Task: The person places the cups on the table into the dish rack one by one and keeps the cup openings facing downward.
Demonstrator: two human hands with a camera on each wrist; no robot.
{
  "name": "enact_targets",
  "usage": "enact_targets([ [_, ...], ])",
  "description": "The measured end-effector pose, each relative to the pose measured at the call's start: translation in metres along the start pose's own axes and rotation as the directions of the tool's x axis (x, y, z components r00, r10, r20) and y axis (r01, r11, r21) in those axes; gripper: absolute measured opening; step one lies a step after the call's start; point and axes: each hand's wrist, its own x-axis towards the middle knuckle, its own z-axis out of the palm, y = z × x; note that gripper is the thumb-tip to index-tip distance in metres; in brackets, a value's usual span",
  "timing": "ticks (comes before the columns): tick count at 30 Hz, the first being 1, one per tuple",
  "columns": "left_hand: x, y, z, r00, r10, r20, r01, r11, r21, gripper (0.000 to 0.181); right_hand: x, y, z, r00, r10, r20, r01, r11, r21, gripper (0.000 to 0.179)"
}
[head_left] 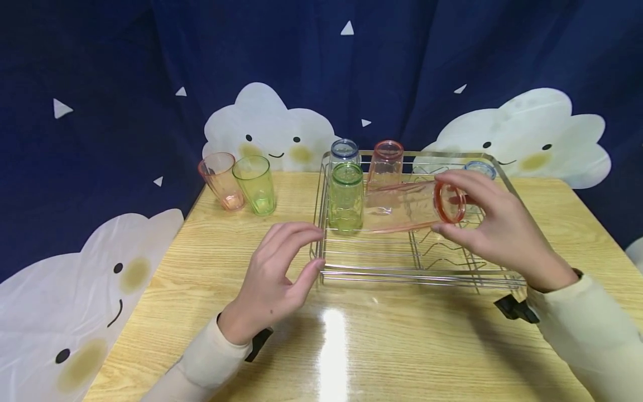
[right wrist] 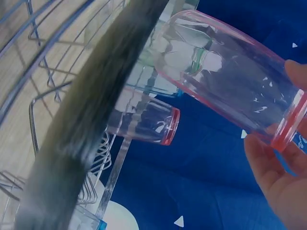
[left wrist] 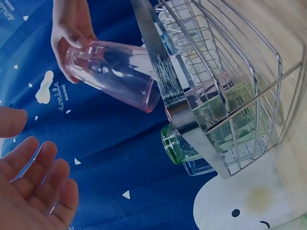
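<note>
My right hand (head_left: pixel 494 215) grips a clear pink tumbler (head_left: pixel 402 207) around its thick red base. The tumbler lies sideways above the wire dish rack (head_left: pixel 382 273), its mouth pointing left. In the right wrist view, the thumb and fingers pinch the red base (right wrist: pixel 290 120). My left hand (head_left: pixel 276 268) is beside the rack's left side, fingers bent loosely and apart, with nothing in it. Upside down in the rack stand a green tumbler (head_left: pixel 345 201), a blue tumbler (head_left: pixel 344 149) behind it and another pink tumbler (head_left: pixel 388 162).
On the wooden table (head_left: pixel 201 312), left of the rack, a pink tumbler (head_left: pixel 223 181) and a green tumbler (head_left: pixel 256 185) stand upright. Another blue tumbler (head_left: pixel 479 168) is at the rack's back right, partly behind my right hand. A dark blue curtain (head_left: pixel 281 50) hangs behind the table.
</note>
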Motion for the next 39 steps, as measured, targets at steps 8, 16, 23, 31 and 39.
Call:
enact_targets([
  [8,-0.001,0.0,0.0,1.0,-0.018,-0.001,0.018,1.0,0.009,0.042,0.007,0.012,0.005,0.999,0.001,0.04,0.0,1.0,-0.019,0.081],
  [16,-0.002,0.0,0.001,0.999,-0.031,0.01,0.031,0.999,0.02,0.043,0.017,0.008,0.003,0.991,-0.059,0.118,0.068,0.995,-0.07,0.074],
  [23,-0.001,-0.001,0.002,0.999,-0.034,0.031,0.034,0.999,0.018,0.043,0.033,0.002,-0.002,0.97,-0.104,0.221,0.133,0.984,-0.122,0.072],
  [31,-0.002,0.0,0.003,0.998,-0.05,0.048,0.049,0.998,0.026,0.041,0.047,0.002,0.001,0.948,-0.099,0.302,0.151,0.976,-0.155,0.068],
  [39,-0.004,0.0,0.004,0.996,-0.062,0.065,0.06,0.998,0.03,0.04,0.058,0.011,0.013,0.932,-0.075,0.355,0.14,0.977,-0.162,0.067],
])
